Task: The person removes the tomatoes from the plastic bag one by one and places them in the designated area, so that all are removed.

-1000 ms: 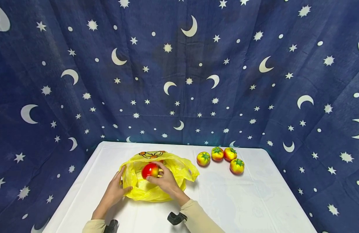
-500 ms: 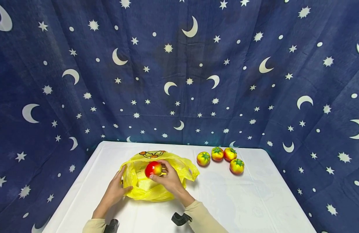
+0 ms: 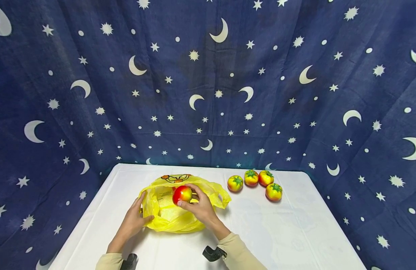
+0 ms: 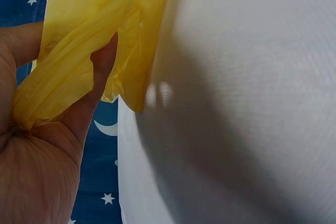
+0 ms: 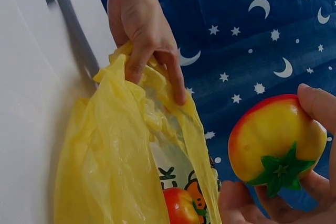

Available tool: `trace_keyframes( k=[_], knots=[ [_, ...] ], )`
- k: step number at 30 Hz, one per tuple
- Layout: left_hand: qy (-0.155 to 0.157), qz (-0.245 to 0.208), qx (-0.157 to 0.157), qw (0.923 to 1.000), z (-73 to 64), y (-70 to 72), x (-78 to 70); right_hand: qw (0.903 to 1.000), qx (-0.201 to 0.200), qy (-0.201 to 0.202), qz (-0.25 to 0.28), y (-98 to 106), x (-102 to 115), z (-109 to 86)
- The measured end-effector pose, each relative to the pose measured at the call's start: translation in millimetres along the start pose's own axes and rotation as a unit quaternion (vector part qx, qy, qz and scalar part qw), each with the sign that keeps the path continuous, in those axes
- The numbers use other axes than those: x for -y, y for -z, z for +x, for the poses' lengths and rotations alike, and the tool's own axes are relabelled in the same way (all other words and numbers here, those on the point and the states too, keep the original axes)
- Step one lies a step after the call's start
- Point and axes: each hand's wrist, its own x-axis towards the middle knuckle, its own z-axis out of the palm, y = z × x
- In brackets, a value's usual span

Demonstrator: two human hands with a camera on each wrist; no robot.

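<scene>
A yellow plastic bag (image 3: 175,225) lies on the table with its mouth held open. At its left edge my left hand (image 3: 131,222) grips the rim; the left wrist view shows the twisted plastic (image 4: 79,61) between thumb and fingers. My right hand (image 3: 202,208) holds a red-and-yellow tomato (image 3: 181,195) by its side, over the bag's mouth. Seen in the right wrist view, the held tomato (image 5: 270,135) has its green star-shaped leaves turned towards the camera. Another tomato (image 5: 178,206) sits inside the bag, partly hidden by the plastic.
Several more tomatoes with green tops, such as the nearest one (image 3: 273,192), stand in a group right of the bag. A white cloth covers the table (image 3: 279,232). Behind and at the sides hangs a dark blue curtain (image 3: 208,75) with moons and stars.
My right hand has shifted to the right and slightly away from me, carrying the tomato across the bag's mouth. The left hand keeps its place on the rim.
</scene>
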Motion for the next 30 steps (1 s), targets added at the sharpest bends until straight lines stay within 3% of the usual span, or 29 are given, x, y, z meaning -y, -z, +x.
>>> trace_keyframes(
  k=[8,13,19,21,28,30],
  knots=[
    [0.001,0.002,-0.003,1.0,0.0,-0.5,-0.9,0.9998,-0.005,-0.011,-0.019,6.7,3.4,-5.3],
    [-0.006,0.002,-0.015,0.9999,-0.5,-1.2,-0.5,0.9994,-0.01,-0.002,-0.032,11.1,23.1,-16.6],
    [0.008,0.004,-0.003,1.0,-1.6,-0.4,-1.0,0.9995,-0.017,0.006,-0.027,15.5,37.0,-24.5],
    [0.012,0.005,0.001,0.9999,-1.7,0.1,-1.6,0.9996,-0.017,0.008,-0.021,16.7,36.7,-23.9],
    [0.01,0.004,0.0,0.9999,0.2,-1.2,0.2,0.9998,0.004,0.017,-0.009,23.6,5.9,-11.0],
    [0.008,0.005,-0.001,1.0,-0.4,-1.4,0.2,0.9997,0.012,0.021,-0.007,25.7,9.4,-13.0]
  ],
)
